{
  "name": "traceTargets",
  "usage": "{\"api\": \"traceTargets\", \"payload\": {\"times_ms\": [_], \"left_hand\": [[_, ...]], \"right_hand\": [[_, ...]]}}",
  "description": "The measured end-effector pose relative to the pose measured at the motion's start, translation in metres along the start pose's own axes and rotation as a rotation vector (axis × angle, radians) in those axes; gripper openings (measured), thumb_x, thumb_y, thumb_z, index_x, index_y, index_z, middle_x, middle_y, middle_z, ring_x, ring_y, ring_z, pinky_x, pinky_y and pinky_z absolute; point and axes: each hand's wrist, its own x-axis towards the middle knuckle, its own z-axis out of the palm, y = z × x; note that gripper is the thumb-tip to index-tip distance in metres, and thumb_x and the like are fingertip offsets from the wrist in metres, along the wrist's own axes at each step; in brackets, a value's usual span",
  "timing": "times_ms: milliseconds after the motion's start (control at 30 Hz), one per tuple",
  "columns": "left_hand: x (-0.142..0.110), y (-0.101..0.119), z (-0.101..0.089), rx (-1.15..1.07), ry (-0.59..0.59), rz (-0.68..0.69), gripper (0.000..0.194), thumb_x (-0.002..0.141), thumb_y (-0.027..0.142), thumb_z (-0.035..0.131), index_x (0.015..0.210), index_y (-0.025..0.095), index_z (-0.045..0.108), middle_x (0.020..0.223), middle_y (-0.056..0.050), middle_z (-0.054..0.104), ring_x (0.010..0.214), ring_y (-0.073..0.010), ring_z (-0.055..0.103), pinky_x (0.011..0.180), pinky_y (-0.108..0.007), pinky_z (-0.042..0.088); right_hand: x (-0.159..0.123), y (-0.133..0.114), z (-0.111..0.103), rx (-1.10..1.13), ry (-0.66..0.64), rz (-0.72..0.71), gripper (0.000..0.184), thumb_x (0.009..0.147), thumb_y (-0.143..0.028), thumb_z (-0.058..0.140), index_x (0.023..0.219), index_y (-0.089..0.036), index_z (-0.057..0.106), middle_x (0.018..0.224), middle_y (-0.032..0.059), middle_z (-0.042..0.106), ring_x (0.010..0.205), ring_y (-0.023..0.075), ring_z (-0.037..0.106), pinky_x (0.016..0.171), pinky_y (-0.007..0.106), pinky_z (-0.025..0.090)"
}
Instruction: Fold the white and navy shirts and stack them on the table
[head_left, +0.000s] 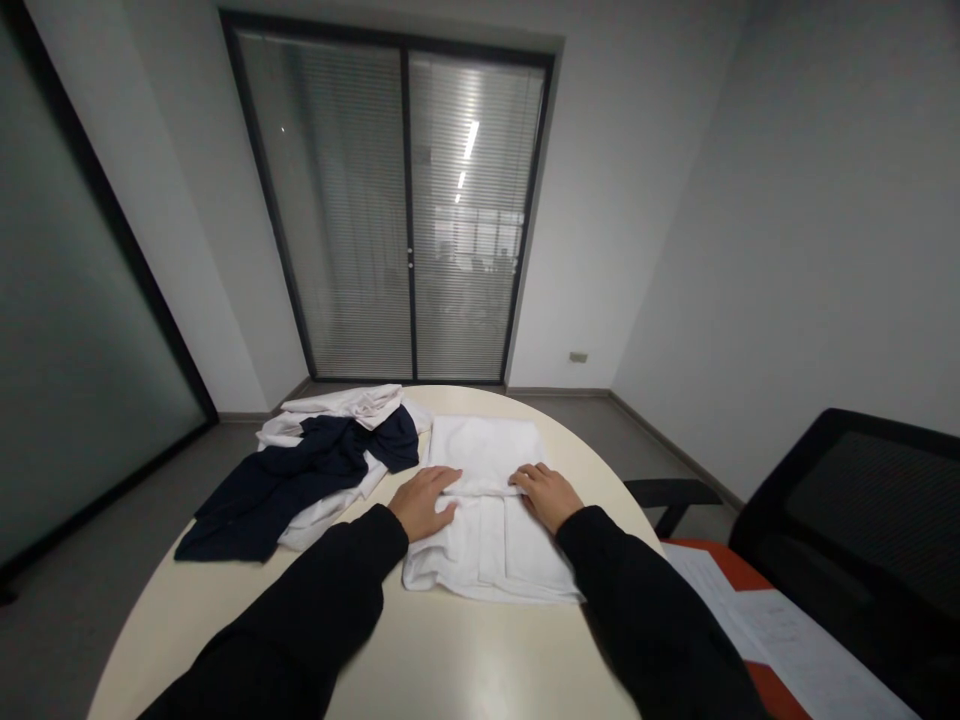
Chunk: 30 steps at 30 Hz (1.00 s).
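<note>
A white garment [487,450] lies folded into a long rectangle in front of me, with a crosswise fold edge between my hands and seams down its near half. On its left side rests my left hand [426,500], fingers stretched forward and thumb apart. My right hand [549,494] lies on the right side at the same fold edge, its fingers slightly bent over the cloth. Neither hand visibly grips it. Left of the garment is a loose heap: dark navy cloth [300,475] over crumpled white cloth [345,402].
The round cream table [480,650] curves away at both sides. At right stands a black mesh chair [862,500], with papers [795,635] on an orange-red surface [739,565] beside the table. Beyond the table are a glass partition with blinds [465,300] and grey walls.
</note>
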Motion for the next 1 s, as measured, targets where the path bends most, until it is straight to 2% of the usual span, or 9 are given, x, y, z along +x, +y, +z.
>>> {"api": "traceTargets", "payload": {"times_ms": [133, 233, 400, 533, 667, 833, 1000], "left_hand": [[0.004, -0.002, 0.006, -0.044, 0.059, -0.033, 0.033, 0.089, 0.031, 0.059, 0.12, 0.022, 0.065, 0.119, -0.008, 0.066, 0.11, -0.0245, 0.06, 0.096, -0.042, 0.052], [0.004, -0.005, 0.007, -0.106, 0.108, -0.028, 0.026, 0.093, 0.027, 0.054, 0.112, 0.021, 0.069, 0.112, -0.008, 0.068, 0.106, -0.0213, 0.062, 0.096, -0.04, 0.052], [0.002, -0.005, 0.006, -0.036, 0.216, 0.046, 0.031, 0.087, 0.024, 0.06, 0.118, 0.017, 0.064, 0.116, -0.011, 0.063, 0.108, -0.0241, 0.059, 0.095, -0.042, 0.051], [0.001, 0.0, -0.001, 0.069, 0.272, 0.111, 0.019, 0.088, 0.019, 0.056, 0.104, 0.018, 0.066, 0.099, -0.009, 0.066, 0.095, -0.0233, 0.059, 0.086, -0.04, 0.052], [0.0, 0.009, -0.013, 0.162, 0.337, 0.197, 0.019, 0.089, 0.017, 0.051, 0.101, 0.019, 0.066, 0.093, -0.008, 0.067, 0.091, -0.0226, 0.059, 0.081, -0.038, 0.051], [-0.006, 0.017, -0.028, 0.237, 0.411, 0.412, 0.013, 0.085, 0.02, 0.054, 0.091, 0.021, 0.066, 0.084, -0.004, 0.069, 0.079, -0.0196, 0.06, 0.074, -0.036, 0.047], [-0.024, 0.028, -0.04, 0.25, 0.301, 0.607, 0.009, 0.084, 0.022, 0.055, 0.089, 0.021, 0.062, 0.079, -0.002, 0.068, 0.071, -0.0167, 0.058, 0.072, -0.036, 0.04]], "right_hand": [[-0.002, 0.001, 0.004, -0.071, 0.109, -0.021, 0.024, 0.086, -0.01, 0.057, 0.105, -0.021, 0.066, 0.101, 0.006, 0.068, 0.093, 0.0203, 0.057, 0.076, 0.031, 0.04], [-0.006, 0.004, 0.002, -0.092, 0.237, -0.052, 0.022, 0.089, -0.013, 0.056, 0.107, -0.021, 0.067, 0.099, 0.0062, 0.069, 0.09, 0.0204, 0.057, 0.077, 0.033, 0.037], [-0.011, 0.002, -0.008, -0.065, 0.453, -0.134, 0.021, 0.094, -0.016, 0.051, 0.109, -0.019, 0.066, 0.1, 0.006, 0.071, 0.089, 0.0193, 0.056, 0.079, 0.033, 0.036], [-0.015, -0.004, -0.019, -0.07, 0.541, -0.216, 0.019, 0.092, -0.015, 0.052, 0.104, -0.019, 0.066, 0.097, 0.0056, 0.071, 0.086, 0.018, 0.056, 0.079, 0.033, 0.035], [-0.02, -0.01, -0.03, -0.089, 0.437, -0.254, 0.022, 0.084, -0.013, 0.053, 0.101, -0.018, 0.065, 0.089, 0.006, 0.067, 0.08, 0.0183, 0.053, 0.073, 0.033, 0.034], [-0.034, -0.019, -0.042, -0.075, 0.296, -0.282, 0.027, 0.073, -0.014, 0.052, 0.097, -0.019, 0.063, 0.078, 0.0042, 0.06, 0.072, 0.0181, 0.049, 0.063, 0.031, 0.03], [-0.054, -0.03, -0.048, 0.037, 0.096, -0.382, 0.028, 0.067, -0.017, 0.05, 0.093, -0.02, 0.059, 0.077, 0.0027, 0.058, 0.067, 0.017, 0.048, 0.06, 0.03, 0.031]]}}
